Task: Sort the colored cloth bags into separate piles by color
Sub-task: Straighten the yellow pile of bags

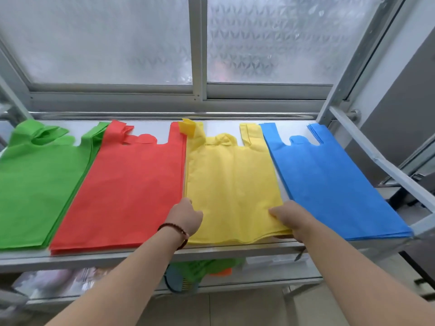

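Four flat piles on worktop: green pile | red pile | yellow pile | blue pile | left hand, right hand gripping yellow pile's near corners

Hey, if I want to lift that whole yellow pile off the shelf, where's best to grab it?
Take the yellow pile by its near bottom edge, coming from the front, one hand at each corner. That edge overhangs the shelf slightly, so fingers can slip beneath, and the handles lie at the far end.
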Available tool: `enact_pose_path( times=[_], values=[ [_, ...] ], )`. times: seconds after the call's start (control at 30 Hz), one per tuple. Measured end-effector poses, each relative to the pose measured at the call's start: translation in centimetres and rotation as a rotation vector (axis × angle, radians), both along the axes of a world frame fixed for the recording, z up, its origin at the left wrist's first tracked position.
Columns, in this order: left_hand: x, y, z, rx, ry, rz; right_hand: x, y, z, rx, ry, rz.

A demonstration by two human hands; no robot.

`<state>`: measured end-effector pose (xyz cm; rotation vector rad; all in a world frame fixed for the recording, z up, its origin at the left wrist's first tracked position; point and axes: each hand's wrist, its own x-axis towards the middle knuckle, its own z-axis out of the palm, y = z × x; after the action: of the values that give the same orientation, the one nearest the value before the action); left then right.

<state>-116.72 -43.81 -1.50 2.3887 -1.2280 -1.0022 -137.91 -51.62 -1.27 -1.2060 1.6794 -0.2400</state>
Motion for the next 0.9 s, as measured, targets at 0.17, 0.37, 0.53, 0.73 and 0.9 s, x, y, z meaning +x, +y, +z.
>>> enact_pose_path(
  times=[0.17,0.37,0.53,0.73,0.9],
  values=[
    [0.2,5.1,0.2,-0.064,-0.175,-0.033,-3.5,1.2,0.3,0.065,-0.313,-0.069],
    [-1.2,8.0,-1.1,0.198,1.105,0.533,-6.8,4.0,0.0,0.122,-0.437,-0.079],
    [-2.1,6.1,-2.2,0.265,1.119,0.579,-7.3,5.6,-1.4,0.138,-0.34,-0.042],
    [-2.5,7.2,-2.6,0.355,1.23,0.65,-7.9,6.7,-1.5,0.36,-0.447,-0.178],
    [-2.9,7.3,-2.2,0.205,1.164,0.761,-7.1,6.9,-1.5,0.277,-0.447,-0.242]
  ],
)
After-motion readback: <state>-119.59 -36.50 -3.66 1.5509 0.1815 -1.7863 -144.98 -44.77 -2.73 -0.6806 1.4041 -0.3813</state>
